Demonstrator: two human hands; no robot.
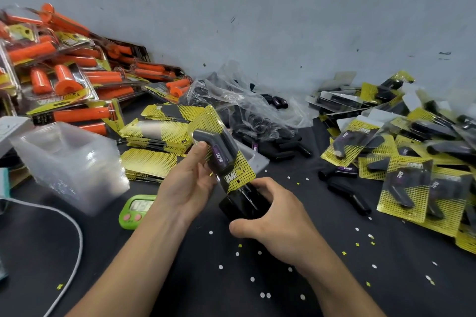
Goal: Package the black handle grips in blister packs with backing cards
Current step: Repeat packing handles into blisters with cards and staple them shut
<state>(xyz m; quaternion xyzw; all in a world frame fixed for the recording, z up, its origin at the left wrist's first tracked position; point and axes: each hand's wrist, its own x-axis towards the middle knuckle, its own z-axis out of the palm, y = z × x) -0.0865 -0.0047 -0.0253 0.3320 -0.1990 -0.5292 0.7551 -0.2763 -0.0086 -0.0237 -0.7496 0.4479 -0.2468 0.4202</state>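
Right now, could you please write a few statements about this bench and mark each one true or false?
1. The left hand holds a pack with a black grip inside. True.
2. The right hand holds nothing. False: it grips a black stapler at the pack's lower end.
3. The orange packs are piled on the right. False: they lie on the left, and the black packs are piled on the right.
4. A green timer lies on the table beside the left wrist. True.
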